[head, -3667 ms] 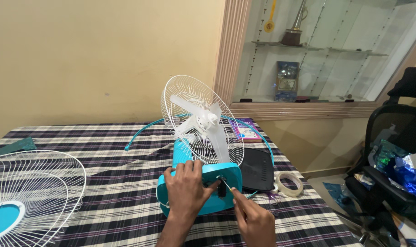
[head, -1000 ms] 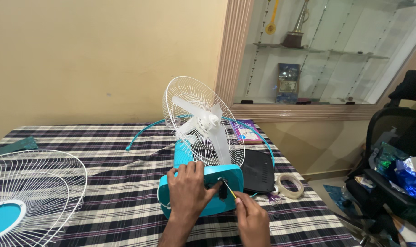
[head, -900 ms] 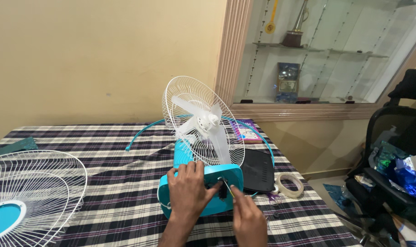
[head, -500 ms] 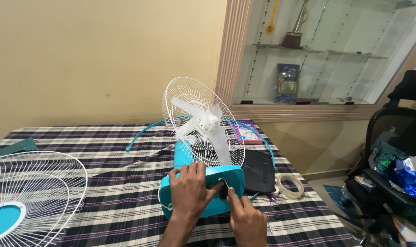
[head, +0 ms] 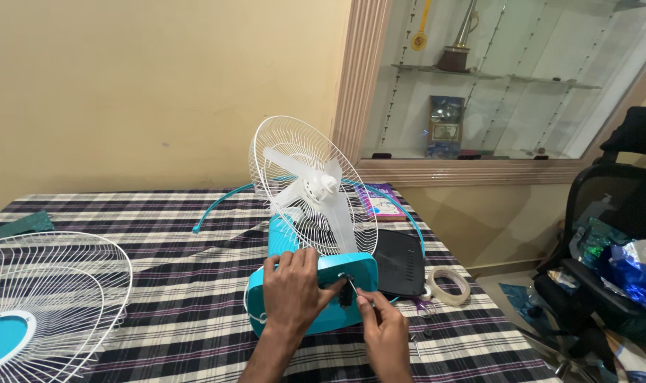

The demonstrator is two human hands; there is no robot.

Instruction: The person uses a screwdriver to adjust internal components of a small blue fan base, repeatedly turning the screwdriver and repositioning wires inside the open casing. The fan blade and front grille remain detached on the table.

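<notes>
A small table fan stands on the checked tablecloth, with a teal base point(head: 351, 273), white blades point(head: 316, 195) and a white rear wire guard point(head: 294, 159). My left hand point(head: 292, 289) clasps the front of the teal base and steadies it. My right hand point(head: 384, 335) pinches a thin screwdriver point(head: 352, 285) whose tip meets the front of the base near its middle. The detached front guard point(head: 46, 305), white wire with a teal centre, lies flat at the left.
A black flat box point(head: 401, 261) lies right of the fan, with a roll of clear tape point(head: 447, 282) beside it. A teal ring point(head: 223, 202) curves behind the fan. An office chair with bags point(head: 614, 269) stands at the right. A glass cabinet sits behind.
My right hand has shifted slightly about the base's front with the screwdriver, drawing back a little from half a second ago. My left hand and the fan stay put.
</notes>
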